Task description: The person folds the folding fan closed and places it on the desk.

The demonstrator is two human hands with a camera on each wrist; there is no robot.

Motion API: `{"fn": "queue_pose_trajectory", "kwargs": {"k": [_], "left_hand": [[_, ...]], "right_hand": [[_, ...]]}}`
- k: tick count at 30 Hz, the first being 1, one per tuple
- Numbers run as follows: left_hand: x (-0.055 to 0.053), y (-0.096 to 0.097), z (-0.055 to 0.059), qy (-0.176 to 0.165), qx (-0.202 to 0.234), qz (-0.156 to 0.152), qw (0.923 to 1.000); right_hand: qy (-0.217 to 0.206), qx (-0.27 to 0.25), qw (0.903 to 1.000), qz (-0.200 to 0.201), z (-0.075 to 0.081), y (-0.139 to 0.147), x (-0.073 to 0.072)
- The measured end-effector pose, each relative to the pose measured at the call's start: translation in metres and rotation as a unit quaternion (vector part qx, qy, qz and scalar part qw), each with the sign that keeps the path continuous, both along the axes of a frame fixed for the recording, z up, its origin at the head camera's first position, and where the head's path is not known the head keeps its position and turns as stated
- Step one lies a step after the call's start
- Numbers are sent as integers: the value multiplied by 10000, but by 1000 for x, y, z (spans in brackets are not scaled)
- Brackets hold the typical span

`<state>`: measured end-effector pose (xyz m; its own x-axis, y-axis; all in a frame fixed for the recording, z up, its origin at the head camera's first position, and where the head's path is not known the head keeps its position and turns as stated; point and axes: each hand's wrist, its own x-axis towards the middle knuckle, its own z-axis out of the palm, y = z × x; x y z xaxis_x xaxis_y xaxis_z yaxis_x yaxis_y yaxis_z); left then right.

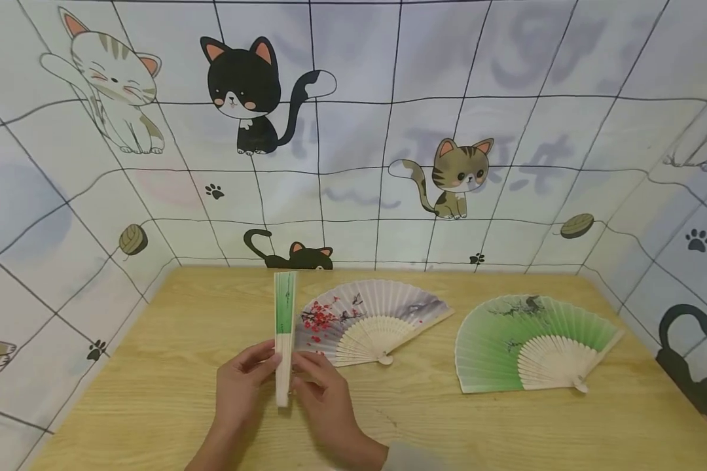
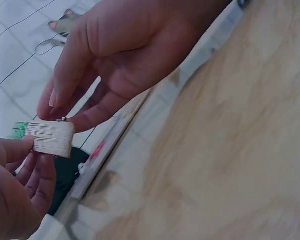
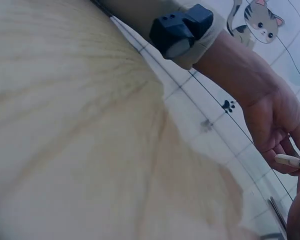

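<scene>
- Folded fan [image 1: 285, 356] is one of three fans in view; it sits between the two hands, with its green end pointing away from the person and its pale ribs and rivet end nearest.
- Left hand [image 1: 239, 386] holds it narrowly, the thumb on the near side and the fingers bent behind.
- Right hand [image 1: 327, 400] is at the fan's other side, fingers touching it near the rivet; whether they pinch it I cannot tell.
- Two fans are spread open, both to the right of the grip. The nearer, a grey-white fan [image 1: 397, 297] with red blossoms and dark birds, begins just beside the held fan and reaches a little beyond the right hand.
- The farther, a green fan [image 1: 489, 356] with a dark branch pattern, lies well apart from the grip, past the blossom fan. Both show pale ribs meeting at one end.
- One wooden table [image 1: 406, 418], light yellow with fine grain, spreads beneath and around the hands.
- Beyond the grip and along both sides stands a white wall covering [image 1: 353, 137] marked with dark grid lines.
- Its back part shows three whole cats, plus one black cat [image 1: 306, 256] cut off by the table edge, past the fan's green tip.
- One pale sleeve [image 1: 411, 456] covers the right forearm, nearer the person than the grip.
</scene>
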<state>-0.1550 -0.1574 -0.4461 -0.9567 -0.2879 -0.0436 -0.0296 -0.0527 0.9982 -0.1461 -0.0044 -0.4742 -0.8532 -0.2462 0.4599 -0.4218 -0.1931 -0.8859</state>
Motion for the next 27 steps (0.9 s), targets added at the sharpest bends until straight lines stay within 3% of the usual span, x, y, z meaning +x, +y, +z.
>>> {"fn": "queue_pose_trajectory", "kwargs": {"k": [4, 8, 14, 17, 22, 27], "left_hand": [[1, -24, 3, -215, -323, -79, 9992], [1, -48, 5, -456, -636, -172, 9968], [-3, -78, 3, -756, -866, -220, 9931], [-6, -88, 0, -858, -933, -333, 9914], [-10, -101, -4, -904, -969, -393, 9904], [-10, -107, -6, -965, -1231, -311, 9872]], "right_hand": [[6, 78, 9997, 223, 0, -18, 4], [87, 82, 9973, 723, -1, -30, 5], [78, 314, 9904, 1345, 0, -42, -6], [-229, 462, 9875, 1492, 0, -49, -13], [-1135, 203, 9766, 1817, 1, -62, -15], [-1273, 333, 9771, 1675, 2, -73, -10]]}}
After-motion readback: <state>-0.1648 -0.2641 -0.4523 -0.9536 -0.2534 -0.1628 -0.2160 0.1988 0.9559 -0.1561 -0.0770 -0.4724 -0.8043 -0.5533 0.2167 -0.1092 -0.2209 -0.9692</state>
